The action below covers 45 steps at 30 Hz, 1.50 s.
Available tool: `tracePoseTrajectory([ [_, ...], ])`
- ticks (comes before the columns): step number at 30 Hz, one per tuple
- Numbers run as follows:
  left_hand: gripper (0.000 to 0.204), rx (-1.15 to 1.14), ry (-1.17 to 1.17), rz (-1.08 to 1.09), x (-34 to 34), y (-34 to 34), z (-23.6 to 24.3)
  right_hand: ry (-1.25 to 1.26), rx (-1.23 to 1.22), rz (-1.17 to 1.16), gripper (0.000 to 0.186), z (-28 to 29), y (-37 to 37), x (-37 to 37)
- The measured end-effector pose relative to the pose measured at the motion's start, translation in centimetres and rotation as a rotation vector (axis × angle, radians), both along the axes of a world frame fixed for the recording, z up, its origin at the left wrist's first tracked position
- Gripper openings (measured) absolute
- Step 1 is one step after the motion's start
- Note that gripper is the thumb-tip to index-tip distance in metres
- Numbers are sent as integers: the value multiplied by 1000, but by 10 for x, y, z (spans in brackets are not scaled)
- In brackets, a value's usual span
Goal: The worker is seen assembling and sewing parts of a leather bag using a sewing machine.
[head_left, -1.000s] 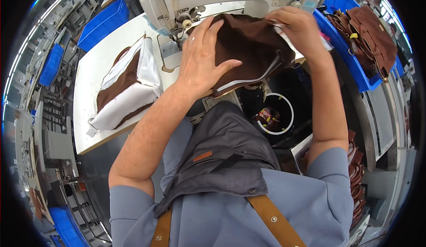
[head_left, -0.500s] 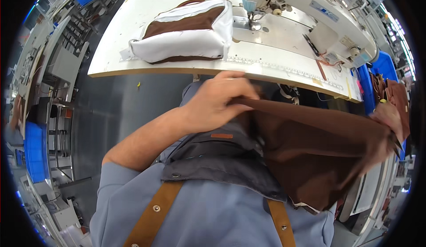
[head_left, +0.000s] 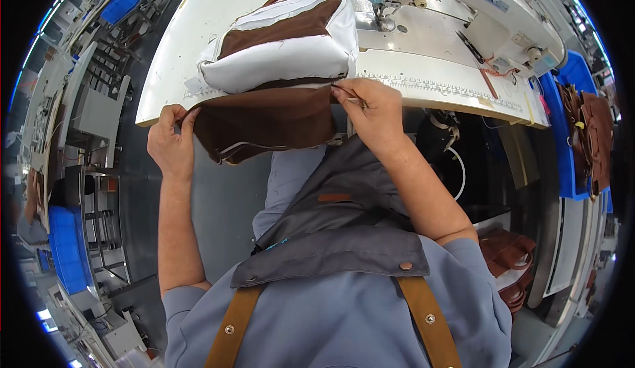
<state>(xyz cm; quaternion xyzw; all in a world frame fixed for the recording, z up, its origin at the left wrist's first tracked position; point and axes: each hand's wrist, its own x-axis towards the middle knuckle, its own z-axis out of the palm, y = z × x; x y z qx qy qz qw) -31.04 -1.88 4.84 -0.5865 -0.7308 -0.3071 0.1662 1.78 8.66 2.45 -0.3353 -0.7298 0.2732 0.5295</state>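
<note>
A kinda floppy dark-brown cloth piece (head_left: 264, 123) is held around 11 o'clock, its top corners pinched by the left hand (head_left: 170, 144) at 9 and right hand (head_left: 372, 110) at 1. Past it, a boxy white-and-brown fabric bag (head_left: 284, 62) is plonked on the white tabletop (head_left: 170, 70) at 12; a white metal sewing machine (head_left: 508, 36) is mounted at 2.

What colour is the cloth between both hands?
The cloth is dark brown, clearest in the head view.

On the tabletop (head_left: 185, 40), bag (head_left: 284, 57) left of sewing machine (head_left: 496, 24); just before bag, cloth piece (head_left: 264, 122); right of tabletop, bin (head_left: 563, 143).
</note>
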Motion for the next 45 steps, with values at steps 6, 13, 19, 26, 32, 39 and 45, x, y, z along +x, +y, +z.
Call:
tracePoseTrajectory([
  [6,52,286,84,-425,120,24,-21,-143,296,-226,13,10,16,3],
  [13,64,185,-264,-525,185,82,-42,-9,82,-136,13,2,27,11],
  [19,36,155,-385,-632,176,87,-33,28,-12,-36,18,3,33,18],
  [26,17,86,-347,-589,167,96,-10,17,62,-58,35,10,36,19],
  [32,15,93,-335,-646,167,97,-13,-45,-78,43,49,6,41,24],
  [39,24,95,-252,-642,165,106,-13,1,-206,67,32,10,49,27],
  [45,25,31,-119,-662,167,108,-2,-55,-106,6,20,20,41,27],
])
